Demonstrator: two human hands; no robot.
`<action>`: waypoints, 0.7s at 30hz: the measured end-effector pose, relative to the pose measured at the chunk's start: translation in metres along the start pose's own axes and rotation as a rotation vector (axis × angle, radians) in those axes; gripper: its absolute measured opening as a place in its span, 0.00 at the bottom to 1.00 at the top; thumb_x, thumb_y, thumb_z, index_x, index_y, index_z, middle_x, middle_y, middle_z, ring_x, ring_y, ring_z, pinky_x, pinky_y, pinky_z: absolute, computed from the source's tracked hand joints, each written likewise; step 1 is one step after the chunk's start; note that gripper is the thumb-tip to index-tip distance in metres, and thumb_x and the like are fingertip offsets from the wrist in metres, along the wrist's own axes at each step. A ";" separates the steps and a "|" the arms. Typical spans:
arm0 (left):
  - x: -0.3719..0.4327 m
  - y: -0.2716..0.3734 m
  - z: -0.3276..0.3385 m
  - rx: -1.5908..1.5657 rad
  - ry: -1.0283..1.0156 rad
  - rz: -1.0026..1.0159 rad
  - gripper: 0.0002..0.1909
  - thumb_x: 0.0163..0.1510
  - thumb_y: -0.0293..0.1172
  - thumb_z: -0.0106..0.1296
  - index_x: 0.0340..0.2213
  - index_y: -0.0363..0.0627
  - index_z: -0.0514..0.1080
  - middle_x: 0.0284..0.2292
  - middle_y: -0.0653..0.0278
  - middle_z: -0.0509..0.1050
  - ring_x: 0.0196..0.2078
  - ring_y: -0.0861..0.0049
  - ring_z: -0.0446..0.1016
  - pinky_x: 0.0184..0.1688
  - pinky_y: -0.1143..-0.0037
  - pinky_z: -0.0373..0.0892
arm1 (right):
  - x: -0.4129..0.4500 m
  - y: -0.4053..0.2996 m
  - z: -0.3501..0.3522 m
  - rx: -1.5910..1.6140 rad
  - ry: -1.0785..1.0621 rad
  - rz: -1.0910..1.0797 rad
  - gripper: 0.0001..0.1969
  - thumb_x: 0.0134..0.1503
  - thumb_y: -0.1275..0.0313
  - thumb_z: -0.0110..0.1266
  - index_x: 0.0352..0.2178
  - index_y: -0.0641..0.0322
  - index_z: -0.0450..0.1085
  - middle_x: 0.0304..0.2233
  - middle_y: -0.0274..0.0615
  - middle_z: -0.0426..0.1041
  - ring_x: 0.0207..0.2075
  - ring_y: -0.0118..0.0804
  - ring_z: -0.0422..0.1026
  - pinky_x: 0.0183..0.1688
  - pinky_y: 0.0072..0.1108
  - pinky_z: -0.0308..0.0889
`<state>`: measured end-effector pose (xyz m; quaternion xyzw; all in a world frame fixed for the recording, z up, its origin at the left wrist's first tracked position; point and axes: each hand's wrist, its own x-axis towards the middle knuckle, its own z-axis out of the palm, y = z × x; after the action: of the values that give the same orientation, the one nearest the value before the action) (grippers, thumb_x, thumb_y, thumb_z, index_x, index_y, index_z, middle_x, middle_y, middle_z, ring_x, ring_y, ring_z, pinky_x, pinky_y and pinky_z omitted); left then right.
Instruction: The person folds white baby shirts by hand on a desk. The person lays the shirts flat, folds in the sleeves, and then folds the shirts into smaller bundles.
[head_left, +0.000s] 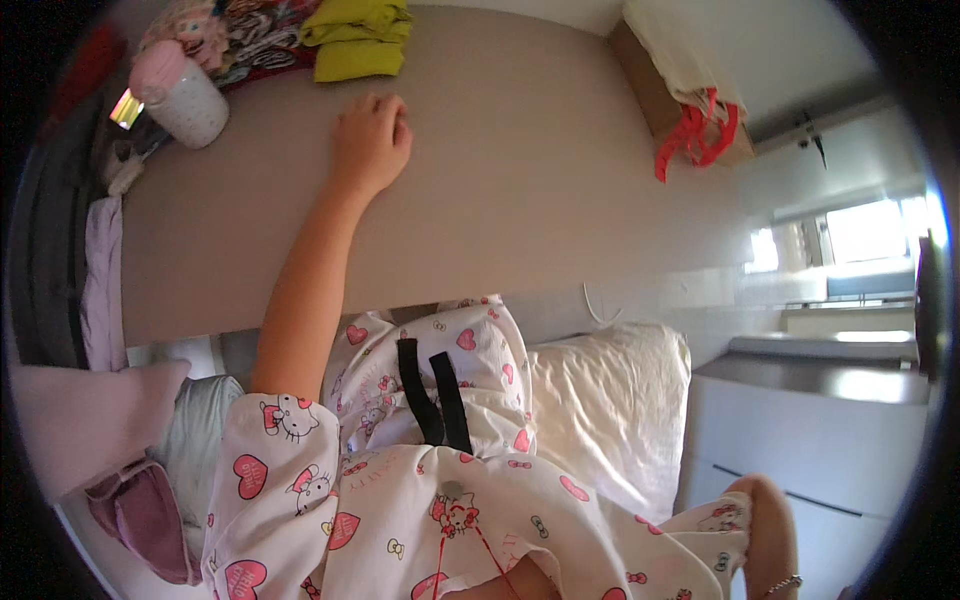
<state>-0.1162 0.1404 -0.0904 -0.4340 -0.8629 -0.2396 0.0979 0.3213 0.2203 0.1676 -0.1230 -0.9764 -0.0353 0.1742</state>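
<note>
My left hand (373, 142) rests on the grey-brown tabletop (495, 165), its fingers curled in and its palm turned down. Nothing shows between the fingers, though the inside of the palm is hidden. Just beyond the fingertips lies a folded stack of yellow-green cloth (356, 60). To the left of the hand stands a white bottle with a pink lid (191, 105), leaning in the view. My right hand is out of view; only the bent right arm shows at the lower right, with a bracelet (785, 585) at its wrist.
Patterned folded fabrics (259, 37) lie at the far left. A bag with red straps (697, 135) is at the far right. A cream cushion (607, 405) sits beside my legs, and a drawer cabinet (810, 427) stands to the right. Pink cloth (97, 420) lies left.
</note>
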 end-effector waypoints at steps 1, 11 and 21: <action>-0.002 0.000 0.002 0.017 0.013 0.042 0.13 0.57 0.34 0.48 0.42 0.45 0.68 0.42 0.59 0.72 0.48 0.64 0.69 0.52 0.61 0.62 | 0.000 0.005 0.001 0.004 -0.069 0.017 0.13 0.45 0.77 0.57 0.36 0.63 0.68 0.31 0.46 0.73 0.36 0.43 0.72 0.37 0.30 0.68; -0.006 -0.004 -0.001 0.063 -0.097 0.075 0.23 0.60 0.41 0.43 0.55 0.48 0.63 0.57 0.57 0.62 0.60 0.62 0.59 0.60 0.61 0.55 | -0.055 0.098 0.184 0.062 -0.420 0.538 0.11 0.46 0.73 0.55 0.33 0.62 0.67 0.28 0.51 0.73 0.34 0.52 0.72 0.35 0.37 0.67; -0.009 -0.005 0.011 0.012 -0.005 0.084 0.22 0.59 0.38 0.43 0.52 0.43 0.64 0.56 0.51 0.61 0.60 0.59 0.58 0.60 0.60 0.55 | -0.225 -0.046 0.247 0.628 -1.032 0.312 0.10 0.48 0.69 0.54 0.32 0.61 0.67 0.26 0.55 0.73 0.32 0.59 0.72 0.32 0.42 0.66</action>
<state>-0.1142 0.1368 -0.1054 -0.4697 -0.8457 -0.2289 0.1085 0.4326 0.1523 -0.1441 -0.2081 -0.8692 0.3432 -0.2889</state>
